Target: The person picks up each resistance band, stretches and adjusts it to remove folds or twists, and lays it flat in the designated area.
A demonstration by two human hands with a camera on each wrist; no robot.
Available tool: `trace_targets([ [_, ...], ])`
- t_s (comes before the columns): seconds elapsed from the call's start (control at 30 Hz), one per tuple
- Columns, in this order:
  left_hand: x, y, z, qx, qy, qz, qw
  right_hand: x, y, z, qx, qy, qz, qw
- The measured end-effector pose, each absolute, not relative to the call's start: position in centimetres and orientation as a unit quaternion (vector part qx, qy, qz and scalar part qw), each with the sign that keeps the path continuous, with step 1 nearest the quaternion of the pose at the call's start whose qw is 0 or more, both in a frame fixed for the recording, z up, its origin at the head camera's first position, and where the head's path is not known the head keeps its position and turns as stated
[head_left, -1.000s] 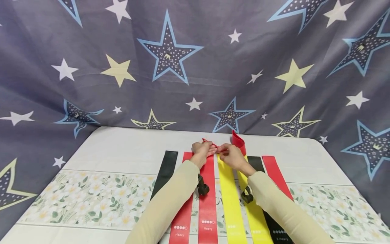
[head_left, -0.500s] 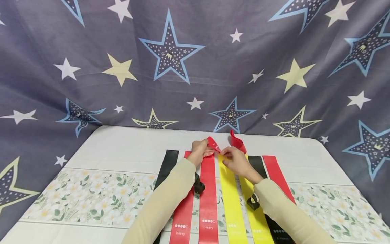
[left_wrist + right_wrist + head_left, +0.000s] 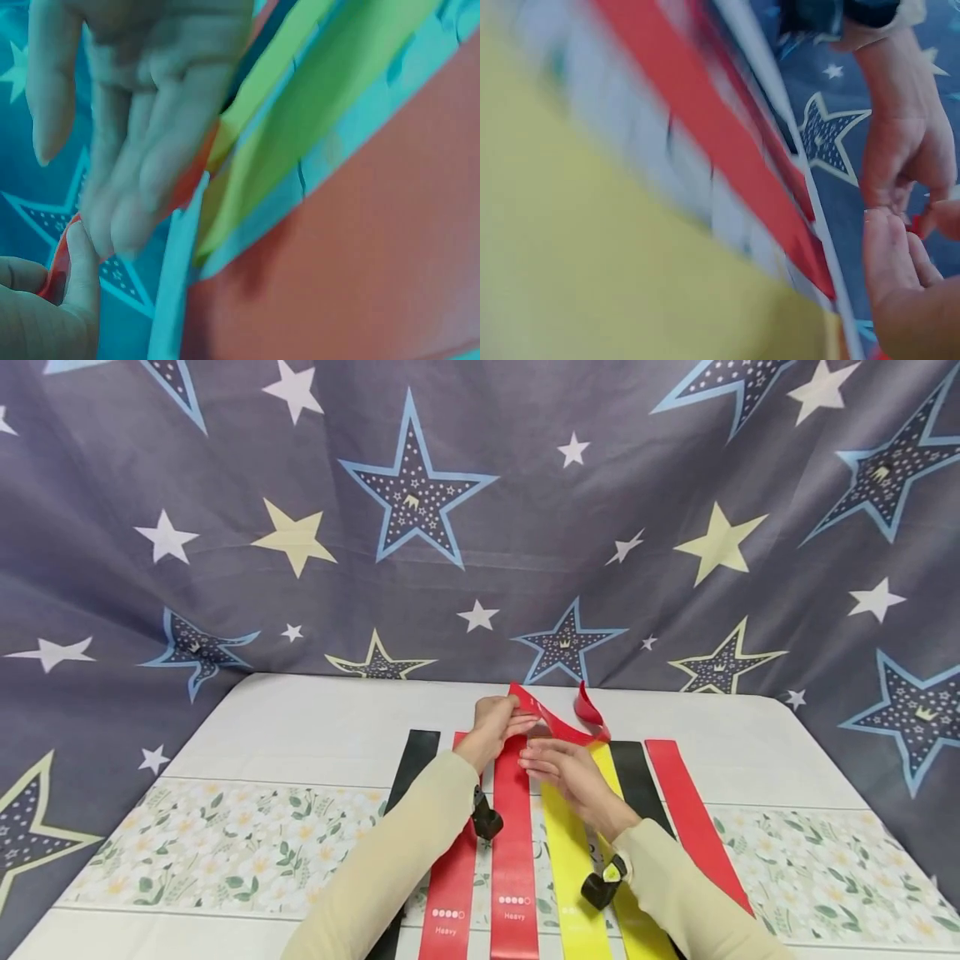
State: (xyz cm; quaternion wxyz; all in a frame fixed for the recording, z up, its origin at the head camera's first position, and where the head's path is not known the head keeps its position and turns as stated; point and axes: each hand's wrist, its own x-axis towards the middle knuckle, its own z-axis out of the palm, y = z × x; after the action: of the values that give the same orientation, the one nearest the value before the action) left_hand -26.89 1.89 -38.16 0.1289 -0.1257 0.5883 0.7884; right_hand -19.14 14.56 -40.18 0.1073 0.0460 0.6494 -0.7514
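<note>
A loose red resistance band (image 3: pixel 553 720) rises over the far ends of the flat bands, its right part curling upward. My left hand (image 3: pixel 495 727) pinches its left end between thumb and finger, as the left wrist view also shows with the red edge by the thumb (image 3: pixel 81 262). My right hand (image 3: pixel 572 777) is just below and to the right, fingers straight and together, over the left yellow band (image 3: pixel 564 835). In the right wrist view my right hand (image 3: pixel 911 300) appears close to the left hand (image 3: pixel 907 127); whether they touch is unclear.
Flat bands lie side by side: black (image 3: pixel 415 760), two red marked Heavy (image 3: pixel 447 885) (image 3: pixel 513 852), two yellow, another black (image 3: pixel 633 768) and a red (image 3: pixel 690 818) at right. The white table (image 3: pixel 315 718) has a floral strip. A star-patterned curtain (image 3: pixel 480 585) hangs behind.
The left hand has raised its end of the red band slightly. The right hand has let go of the band, straightened its fingers and moved a little lower.
</note>
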Motion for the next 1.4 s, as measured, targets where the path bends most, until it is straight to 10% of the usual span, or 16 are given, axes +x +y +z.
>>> trace_targets([
  [0.4,-24.7,1.4,-37.0,-0.095,0.581,0.793,0.154,-19.5,14.5,-40.1,0.111,0.337,-0.933,0.068],
  [0.83,-21.8,0.3,-38.5,-0.038,0.622,0.745,0.237,-19.4,14.9,-39.5,0.156,0.503,-0.850,-0.019],
  [1.4,-19.2,0.3,-38.8,0.020,0.710,0.676,0.197,-18.5,16.7,-38.7,0.200,0.515,-0.829,0.088],
])
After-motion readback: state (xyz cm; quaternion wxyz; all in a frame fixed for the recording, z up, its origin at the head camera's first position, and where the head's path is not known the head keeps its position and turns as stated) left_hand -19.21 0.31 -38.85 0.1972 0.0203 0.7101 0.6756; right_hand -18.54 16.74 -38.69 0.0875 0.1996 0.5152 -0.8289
